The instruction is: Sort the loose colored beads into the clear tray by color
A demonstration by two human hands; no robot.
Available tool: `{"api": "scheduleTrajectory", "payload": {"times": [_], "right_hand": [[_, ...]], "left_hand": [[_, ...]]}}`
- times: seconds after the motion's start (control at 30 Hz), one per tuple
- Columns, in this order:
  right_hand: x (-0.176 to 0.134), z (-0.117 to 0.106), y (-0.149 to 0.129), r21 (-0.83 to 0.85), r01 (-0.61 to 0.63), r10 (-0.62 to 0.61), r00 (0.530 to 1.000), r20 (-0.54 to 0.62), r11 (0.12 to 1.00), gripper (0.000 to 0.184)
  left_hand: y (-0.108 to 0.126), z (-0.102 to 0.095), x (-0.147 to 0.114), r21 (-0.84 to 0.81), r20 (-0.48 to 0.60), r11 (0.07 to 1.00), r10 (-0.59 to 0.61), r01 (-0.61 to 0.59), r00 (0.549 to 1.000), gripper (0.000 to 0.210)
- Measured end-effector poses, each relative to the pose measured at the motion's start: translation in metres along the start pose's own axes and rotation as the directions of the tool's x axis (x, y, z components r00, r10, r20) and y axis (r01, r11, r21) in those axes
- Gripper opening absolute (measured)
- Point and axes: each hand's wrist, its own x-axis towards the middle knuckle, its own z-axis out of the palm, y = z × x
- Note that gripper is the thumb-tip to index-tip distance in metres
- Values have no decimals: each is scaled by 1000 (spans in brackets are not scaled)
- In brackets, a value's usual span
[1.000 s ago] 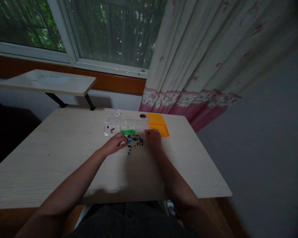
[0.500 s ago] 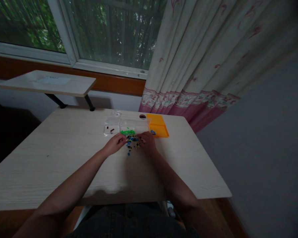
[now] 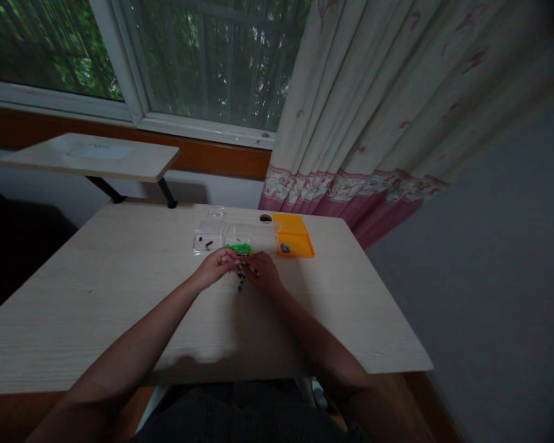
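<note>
A loose pile of small building pieces [image 3: 240, 277], blue, black and yellowish, lies on the table between my hands. My left hand [image 3: 215, 267] is at the pile's left side, thumb and fingers curled together; whatever they pinch is too small to make out. From the right, my right hand [image 3: 264, 274] reaches over the pile, fingers bent and pressed toward the left fingertips. It covers much of the pile, and any piece in its grip cannot be told. Just beyond the hands, green pieces [image 3: 240, 248] fill one compartment of a clear plastic box [image 3: 207, 234].
Dark brown pieces [image 3: 208, 244] lie in the clear box's left compartment. On the right, an open orange box [image 3: 298, 246] holds several blue pieces [image 3: 284, 248]. A round hole [image 3: 265, 218] is near the table's back edge. A raised shelf [image 3: 152, 161] stands at the back left.
My right hand has moved left over the pile, hiding more pieces and closing the gap to my left hand. My left hand stays nearly in place.
</note>
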Motion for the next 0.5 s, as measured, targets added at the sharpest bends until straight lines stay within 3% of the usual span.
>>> {"api": "scheduleTrajectory", "payload": {"times": [0.23,0.5], "right_hand": [[1,3,0,75,7,-4,999,-40,997,23],[2,3,-2,83,0,-2,1000,21,997,21]], "left_hand": [[3,1,-2,-22,9,1000,-8,8,1000,42],[4,1,-3,-39,54,999,-9,11,999,42]]}}
